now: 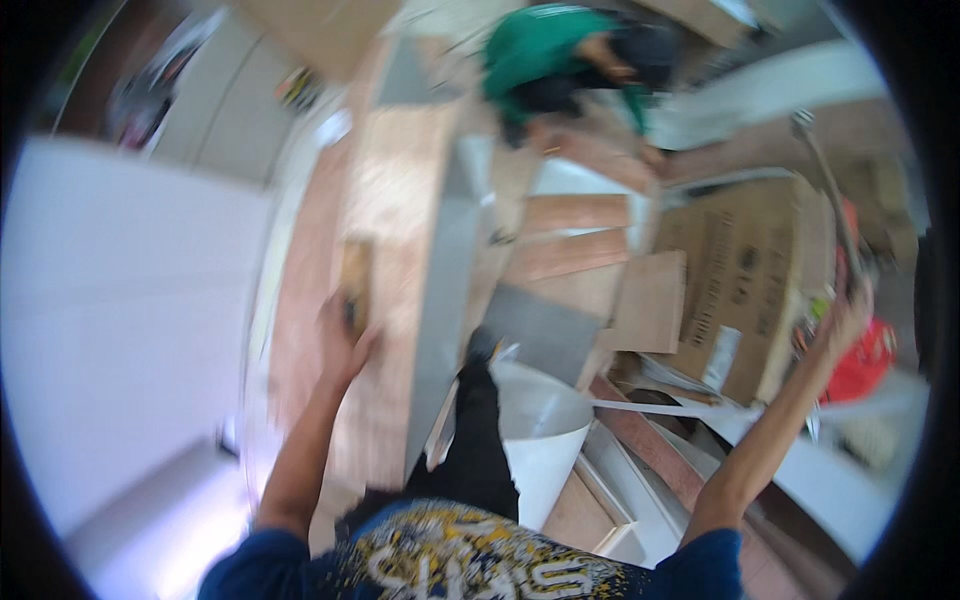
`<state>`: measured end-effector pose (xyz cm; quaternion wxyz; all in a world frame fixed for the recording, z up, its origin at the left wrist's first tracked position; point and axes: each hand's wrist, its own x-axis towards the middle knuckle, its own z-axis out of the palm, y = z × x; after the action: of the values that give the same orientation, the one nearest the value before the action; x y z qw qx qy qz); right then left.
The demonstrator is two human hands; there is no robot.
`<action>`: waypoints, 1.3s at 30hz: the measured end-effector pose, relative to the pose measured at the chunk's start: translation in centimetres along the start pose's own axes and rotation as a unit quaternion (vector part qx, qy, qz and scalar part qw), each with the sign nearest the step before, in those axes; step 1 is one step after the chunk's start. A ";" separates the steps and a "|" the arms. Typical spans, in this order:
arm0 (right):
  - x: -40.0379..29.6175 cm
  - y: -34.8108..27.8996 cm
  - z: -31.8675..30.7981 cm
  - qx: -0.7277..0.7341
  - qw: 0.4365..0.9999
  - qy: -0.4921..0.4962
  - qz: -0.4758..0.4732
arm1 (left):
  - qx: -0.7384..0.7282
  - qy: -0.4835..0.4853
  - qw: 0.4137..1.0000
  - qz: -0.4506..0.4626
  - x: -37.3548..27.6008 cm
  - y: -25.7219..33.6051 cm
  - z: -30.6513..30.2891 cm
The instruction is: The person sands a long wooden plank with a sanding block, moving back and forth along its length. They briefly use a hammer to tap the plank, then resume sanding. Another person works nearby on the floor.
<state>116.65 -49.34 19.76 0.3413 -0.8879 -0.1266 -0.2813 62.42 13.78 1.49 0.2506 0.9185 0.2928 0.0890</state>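
My left hand (346,341) has its thumb and fingers around the near end of a short wooden block (357,274). The block lies on a long plywood panel (397,247), whose side facing me on the right is a grey face (450,247). Motion blur hides the finer detail of that grip. Raised far out to the right, my right hand (851,311) grips the handle of a hammer (832,184). Its metal head is at the upper end, away from my body.
A co-worker in a green shirt (544,45) crouches ahead, near plywood strips (576,251). A large cardboard box (735,285) leans at the right. By my leg stands a rolled white sheet (544,442), with boards (645,450) beside it. A white panel (135,300) fills the left.
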 end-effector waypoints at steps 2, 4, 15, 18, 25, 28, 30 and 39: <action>-5.2 -5.3 -0.7 0.272 0.952 0.025 0.138 | -0.022 0.039 0.999 0.011 1.2 0.8 0.3; -11.6 -13.2 1.1 0.456 0.878 -0.017 0.144 | -0.006 0.111 0.994 0.008 0.4 1.5 -0.3; -51.1 -47.1 5.1 0.436 0.818 -0.374 0.026 | -0.827 0.037 0.449 -0.336 -11.3 4.0 -8.6; -52.0 -49.1 6.9 0.430 0.713 -0.538 -0.128 | -0.775 0.045 0.536 -0.331 -16.5 -1.7 -12.2; -46.4 -47.8 26.1 0.344 0.819 -0.397 0.230 | -0.573 0.114 0.740 -0.332 -35.0 -14.0 -24.5; -42.3 -46.6 33.1 0.145 0.920 -0.334 0.145 | -0.367 0.082 0.840 -0.391 -44.4 -17.7 -27.2; -44.0 -52.3 33.7 0.074 0.903 -0.386 0.171 | -0.236 0.087 0.860 -0.444 -54.7 -19.7 -30.2; -39.3 -49.1 36.4 0.271 0.810 -0.460 0.242 | -0.030 -0.153 0.885 -0.439 -84.7 -21.3 -23.4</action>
<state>79.39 10.14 0.81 0.5270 -0.7869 -0.1210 0.2973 -24.16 -10.98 9.21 0.3331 0.6900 0.6216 -0.1628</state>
